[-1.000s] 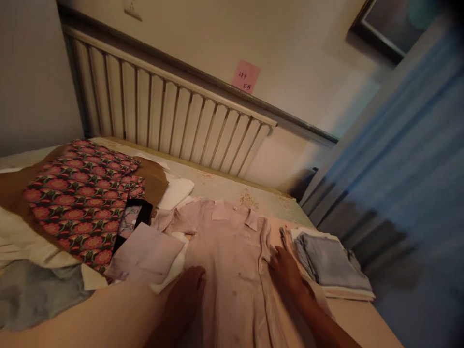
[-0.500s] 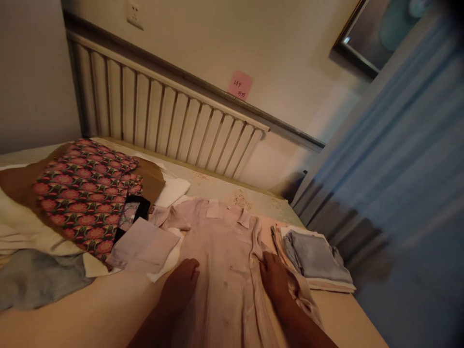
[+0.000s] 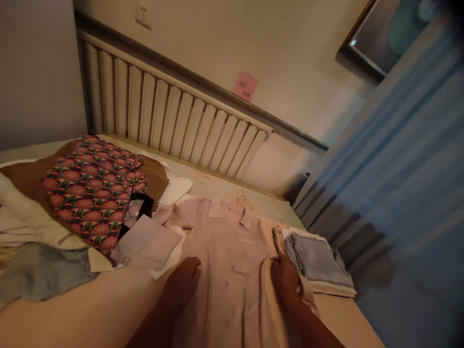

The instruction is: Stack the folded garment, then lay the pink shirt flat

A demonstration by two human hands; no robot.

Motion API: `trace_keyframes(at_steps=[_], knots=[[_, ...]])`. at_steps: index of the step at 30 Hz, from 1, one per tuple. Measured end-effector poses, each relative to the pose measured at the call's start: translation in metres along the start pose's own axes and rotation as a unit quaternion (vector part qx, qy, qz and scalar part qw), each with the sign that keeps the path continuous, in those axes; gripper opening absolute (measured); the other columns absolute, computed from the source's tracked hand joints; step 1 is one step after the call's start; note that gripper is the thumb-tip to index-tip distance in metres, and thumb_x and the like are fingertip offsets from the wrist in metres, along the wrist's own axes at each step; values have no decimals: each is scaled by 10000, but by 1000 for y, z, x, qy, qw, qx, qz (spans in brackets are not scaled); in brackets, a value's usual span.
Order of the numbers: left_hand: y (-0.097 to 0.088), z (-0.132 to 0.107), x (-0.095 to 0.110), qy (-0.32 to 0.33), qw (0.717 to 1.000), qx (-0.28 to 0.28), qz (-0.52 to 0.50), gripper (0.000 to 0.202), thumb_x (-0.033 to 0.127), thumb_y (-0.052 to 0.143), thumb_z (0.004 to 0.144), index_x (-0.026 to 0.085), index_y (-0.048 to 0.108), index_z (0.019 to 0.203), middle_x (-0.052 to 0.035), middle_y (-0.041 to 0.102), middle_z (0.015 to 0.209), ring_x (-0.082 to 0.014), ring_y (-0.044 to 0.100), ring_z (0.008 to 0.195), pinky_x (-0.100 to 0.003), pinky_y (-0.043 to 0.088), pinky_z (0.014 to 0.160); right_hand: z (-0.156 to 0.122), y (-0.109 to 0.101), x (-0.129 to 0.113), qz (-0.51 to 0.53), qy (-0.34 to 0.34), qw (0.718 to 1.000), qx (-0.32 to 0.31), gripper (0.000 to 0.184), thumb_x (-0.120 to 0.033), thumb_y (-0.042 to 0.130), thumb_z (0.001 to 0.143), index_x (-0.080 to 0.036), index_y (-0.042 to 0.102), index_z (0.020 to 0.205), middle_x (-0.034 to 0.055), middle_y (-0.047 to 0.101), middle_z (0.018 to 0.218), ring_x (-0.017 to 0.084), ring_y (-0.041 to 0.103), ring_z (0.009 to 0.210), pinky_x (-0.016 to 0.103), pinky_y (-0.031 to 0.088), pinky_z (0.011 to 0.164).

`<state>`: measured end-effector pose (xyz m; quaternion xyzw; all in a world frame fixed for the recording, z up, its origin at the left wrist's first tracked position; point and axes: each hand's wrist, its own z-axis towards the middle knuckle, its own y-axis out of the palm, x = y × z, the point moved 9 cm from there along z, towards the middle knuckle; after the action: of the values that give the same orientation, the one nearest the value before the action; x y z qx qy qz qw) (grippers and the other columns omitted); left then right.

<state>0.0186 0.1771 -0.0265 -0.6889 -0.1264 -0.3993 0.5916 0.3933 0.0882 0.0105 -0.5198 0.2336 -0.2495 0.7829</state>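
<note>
A pale pink button-up shirt lies spread front side up, with its collar away from me and one short sleeve out to the left. My left hand is closed at the shirt's left side edge, fingertips over the fabric; its grip is partly hidden. On the other side, my right hand pinches the shirt's right edge near the sleeve, drawing it outward. Part of the right sleeve bunches beneath that wrist. Left of the shirt rests a folded pinkish cloth.
Flower-patterned fabric tops a brown garment at left, with a grey-green cloth nearer me. A folded grey garment sits on a stack at right. Behind are a radiator and a blue curtain.
My right hand has moved right, pulling the shirt's edge outward; folds on that side have flattened. My left hand stays nearly in place. The view has shifted slightly.
</note>
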Motion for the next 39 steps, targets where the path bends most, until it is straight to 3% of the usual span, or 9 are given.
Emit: trace_keyframes(at_steps=[5,8,12,16,20,23,28,33,39], knots=[[0,0,0,0,1000,3,4,213,175,370,875,197,565,956,-50,651,995,-174,604,934,-286,406,825,-20,-12,-8,14,-34,998,58,254,-325,437,928,-194,654,939,114,698,911,232,652,846,303,411,722],[1,0,-2,4,1000,8,-1,198,183,388,867,197,564,957,-47,646,981,-176,604,923,-288,403,812,-42,-15,-19,51,-131,985,102,319,-399,404,962,-207,605,805,91,660,820,225,616,795,314,404,734],[4,2,-5,4,1000,9,5,176,191,411,864,198,571,939,-46,646,958,-180,606,898,-291,401,791,-68,-8,-19,114,-221,960,127,339,-393,340,989,-202,573,833,72,616,784,214,574,758,319,401,717],[5,3,-6,13,1000,21,2,201,175,397,870,192,577,958,-56,653,990,-179,612,914,-290,402,810,-75,0,-6,132,-215,959,131,298,-356,356,985,-214,545,803,57,597,769,204,556,732,317,396,694],[7,4,-7,17,1000,25,0,209,171,399,872,183,584,967,-62,656,990,-182,617,913,-291,407,807,-76,6,-12,152,-243,955,71,200,-254,413,944,-216,586,853,48,610,802,195,564,777,308,424,724],[7,5,-8,19,999,31,-3,209,174,404,873,184,587,972,-61,658,997,-179,620,921,-284,409,803,-76,4,-21,177,-269,946,35,206,-181,428,897,-212,617,972,65,649,916,205,578,867,326,452,794],[8,6,-9,18,999,35,4,201,189,409,876,188,594,954,-52,654,962,-177,621,898,-282,407,788,-69,1,-26,183,-259,948,42,353,-141,389,872,-188,608,1144,118,626,1211,223,558,1105,391,425,979],[10,7,-9,20,999,31,6,220,193,386,885,184,588,970,-63,655,987,-187,620,916,-302,412,816,-58,12,-17,147,-205,966,53,362,-118,352,848,-179,645,1050,112,661,1046,221,589,1024,374,439,952],[7,4,-6,22,999,35,-1,197,185,396,872,186,575,956,-56,647,973,-179,618,914,-291,413,805,-56,18,-16,109,-200,973,47,338,-108,356,832,-181,652,979,109,666,994,226,602,995,355,438,942]])
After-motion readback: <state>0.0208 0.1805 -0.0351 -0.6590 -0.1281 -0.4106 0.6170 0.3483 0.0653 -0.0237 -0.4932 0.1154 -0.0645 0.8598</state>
